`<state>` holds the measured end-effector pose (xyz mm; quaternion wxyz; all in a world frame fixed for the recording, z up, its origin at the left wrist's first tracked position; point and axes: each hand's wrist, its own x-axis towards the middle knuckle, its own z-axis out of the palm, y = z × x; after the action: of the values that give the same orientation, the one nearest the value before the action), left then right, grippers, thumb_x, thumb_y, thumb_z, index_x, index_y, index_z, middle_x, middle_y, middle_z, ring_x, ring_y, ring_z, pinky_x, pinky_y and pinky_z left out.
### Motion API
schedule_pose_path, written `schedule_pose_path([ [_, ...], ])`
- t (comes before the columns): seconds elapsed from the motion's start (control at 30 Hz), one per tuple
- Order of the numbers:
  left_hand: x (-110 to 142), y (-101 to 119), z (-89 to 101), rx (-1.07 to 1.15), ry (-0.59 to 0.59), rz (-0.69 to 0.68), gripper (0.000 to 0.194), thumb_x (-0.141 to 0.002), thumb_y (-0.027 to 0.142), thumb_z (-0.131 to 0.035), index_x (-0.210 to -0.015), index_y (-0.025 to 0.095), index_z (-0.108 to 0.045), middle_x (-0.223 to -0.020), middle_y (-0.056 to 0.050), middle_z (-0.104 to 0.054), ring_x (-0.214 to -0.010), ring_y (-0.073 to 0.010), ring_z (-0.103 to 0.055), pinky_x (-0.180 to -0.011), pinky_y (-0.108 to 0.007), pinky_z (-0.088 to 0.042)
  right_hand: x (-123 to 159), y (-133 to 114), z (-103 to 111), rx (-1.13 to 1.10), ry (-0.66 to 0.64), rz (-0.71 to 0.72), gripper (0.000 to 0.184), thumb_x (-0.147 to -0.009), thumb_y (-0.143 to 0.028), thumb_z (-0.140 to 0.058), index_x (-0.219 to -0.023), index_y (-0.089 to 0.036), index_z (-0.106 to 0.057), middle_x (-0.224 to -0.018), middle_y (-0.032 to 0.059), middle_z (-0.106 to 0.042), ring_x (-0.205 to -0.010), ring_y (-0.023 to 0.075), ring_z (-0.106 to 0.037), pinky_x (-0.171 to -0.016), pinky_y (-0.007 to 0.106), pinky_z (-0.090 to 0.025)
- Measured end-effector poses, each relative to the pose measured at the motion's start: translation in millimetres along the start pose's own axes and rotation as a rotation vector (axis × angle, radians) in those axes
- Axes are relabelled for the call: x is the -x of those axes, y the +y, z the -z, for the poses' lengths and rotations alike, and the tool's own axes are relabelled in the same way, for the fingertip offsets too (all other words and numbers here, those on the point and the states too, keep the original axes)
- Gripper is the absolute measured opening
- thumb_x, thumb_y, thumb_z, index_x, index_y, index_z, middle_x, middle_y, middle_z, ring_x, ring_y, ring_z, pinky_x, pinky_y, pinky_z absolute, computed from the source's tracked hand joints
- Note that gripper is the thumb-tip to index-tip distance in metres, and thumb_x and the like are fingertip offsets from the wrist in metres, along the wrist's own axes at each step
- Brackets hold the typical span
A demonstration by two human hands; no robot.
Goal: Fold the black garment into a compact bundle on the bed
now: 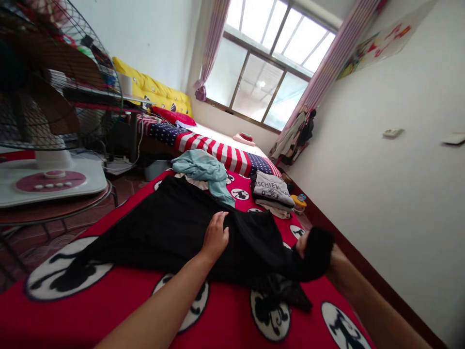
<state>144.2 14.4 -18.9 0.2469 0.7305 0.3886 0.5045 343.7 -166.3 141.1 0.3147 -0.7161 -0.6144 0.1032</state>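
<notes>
A black garment [170,228] lies spread over a red bedspread [225,325] printed with black-and-white cartoon circles. My left hand [215,236] rests flat on the garment near its middle, fingers apart. My right hand [317,254] is at the garment's right end, wrapped in black cloth, so its fingers are hidden; it looks closed on a bunched part of the fabric. A light blue garment [203,167] lies crumpled just beyond the black one. A folded grey shirt [273,190] with lettering tops a small stack to the right.
A large standing fan [51,97] on a white base fills the left side. A second bed with a striped and starred cover [214,145] stands farther back under the window. The white wall [399,194] runs close along the right.
</notes>
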Motion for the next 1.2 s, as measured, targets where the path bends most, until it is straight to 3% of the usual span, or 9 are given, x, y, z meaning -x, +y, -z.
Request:
schedule_pose_path([
  [0.1,-0.5,-1.6,-0.1,-0.001,-0.026,-0.009,0.047,-0.079,0.002,-0.049,-0.123,0.018,-0.051,-0.127,-0.011,-0.053,-0.121,-0.0240,-0.052,-0.107,-0.043,-0.043,3.4,23.1,-33.6,-0.007,-0.281,-0.127,0.022,-0.069,-0.030,-0.051,-0.082,-0.018,-0.065,-0.081,0.0069,-0.067,-0.076,0.0234,-0.065,-0.068,0.035,-0.053],
  [0.27,2.8,-0.2,0.6,0.002,-0.045,0.005,0.046,-0.078,0.001,-0.049,-0.120,0.019,-0.054,-0.127,-0.010,-0.053,-0.120,-0.0239,-0.053,-0.106,-0.043,-0.043,7.0,25.3,-89.3,0.201,0.050,0.027,0.045,-0.078,-0.034,-0.050,-0.121,-0.023,-0.058,-0.141,0.0099,-0.048,-0.128,0.0254,-0.048,-0.105,0.042,-0.039],
  [0.43,5.4,-1.3,14.9,0.001,-0.178,-0.007,0.048,-0.075,0.003,-0.054,-0.121,0.020,-0.056,-0.130,-0.010,-0.052,-0.124,-0.0225,-0.050,-0.109,-0.043,-0.040,15.6,26.7,-140.7,0.340,-0.012,0.095,0.066,-0.075,-0.045,-0.062,-0.135,-0.020,-0.049,-0.142,0.0143,-0.049,-0.128,0.0318,-0.048,-0.101,0.048,-0.044],
  [0.5,-3.5,-9.7,29.2,-0.039,-0.256,-0.061,0.051,-0.074,0.005,-0.056,-0.123,0.019,-0.055,-0.132,-0.011,-0.050,-0.126,-0.0227,-0.049,-0.110,-0.042,-0.039,15.0,35.2,-151.1,0.370,0.038,0.121,0.059,-0.077,-0.040,-0.059,-0.132,-0.020,-0.052,-0.138,0.0141,-0.053,-0.126,0.0318,-0.051,-0.099,0.049,-0.045],
  [0.6,-34.6,-32.9,56.5,-0.244,-0.318,-0.155,0.052,-0.076,0.005,-0.054,-0.126,0.019,-0.054,-0.134,-0.011,-0.050,-0.126,-0.0223,-0.048,-0.109,-0.040,-0.040,12.4,48.5,-155.1,0.361,0.069,0.160,0.045,-0.082,-0.030,-0.049,-0.125,-0.021,-0.057,-0.132,0.0110,-0.059,-0.121,0.0272,-0.056,-0.099,0.045,-0.047],
  [0.73,-95.0,-68.6,89.9,-0.475,-0.331,-0.190,0.058,-0.073,-0.004,-0.048,-0.126,0.017,-0.054,-0.133,-0.013,-0.051,-0.126,-0.0241,-0.047,-0.106,-0.040,-0.040,10.9,59.8,-155.3,0.392,0.085,0.230,0.049,-0.073,-0.019,-0.047,-0.119,-0.021,-0.061,-0.128,0.0098,-0.062,-0.115,0.0266,-0.060,-0.095,0.043,-0.052],
  [0.87,-141.2,-89.4,111.2,-0.586,-0.411,-0.207,0.067,-0.062,-0.006,-0.057,-0.123,0.022,-0.058,-0.126,-0.011,-0.057,-0.120,-0.0276,-0.051,-0.099,-0.041,-0.043,10.7,65.1,-160.0,0.433,0.081,0.321,0.051,-0.066,-0.016,-0.047,-0.114,-0.020,-0.065,-0.123,0.0107,-0.065,-0.108,0.0293,-0.065,-0.088,0.044,-0.057],
  [1.07,-166.1,-104.8,128.5,-0.739,-0.477,-0.226,0.040,-0.058,0.002,-0.062,-0.094,0.019,-0.067,-0.098,-0.011,-0.066,-0.110,-0.0306,-0.053,-0.103,-0.047,-0.031,8.4,63.1,-158.4,0.431,0.075,0.306,0.053,-0.065,-0.014,-0.043,-0.111,-0.025,-0.067,-0.120,0.0056,-0.067,-0.103,0.0269,-0.067,-0.082,0.038,-0.059],
  [1.2,-168.7,-106.8,143.7,-0.811,-0.512,-0.269,0.016,-0.062,0.006,-0.058,-0.069,0.019,-0.064,-0.075,-0.008,-0.062,-0.097,-0.0271,-0.055,-0.101,-0.043,-0.032,-6.9,62.7,-134.4,0.370,0.051,0.188,0.050,-0.063,-0.016,-0.044,-0.106,-0.030,-0.066,-0.106,0.0019,-0.073,-0.093,0.0261,-0.070,-0.077,0.036,-0.058],
])
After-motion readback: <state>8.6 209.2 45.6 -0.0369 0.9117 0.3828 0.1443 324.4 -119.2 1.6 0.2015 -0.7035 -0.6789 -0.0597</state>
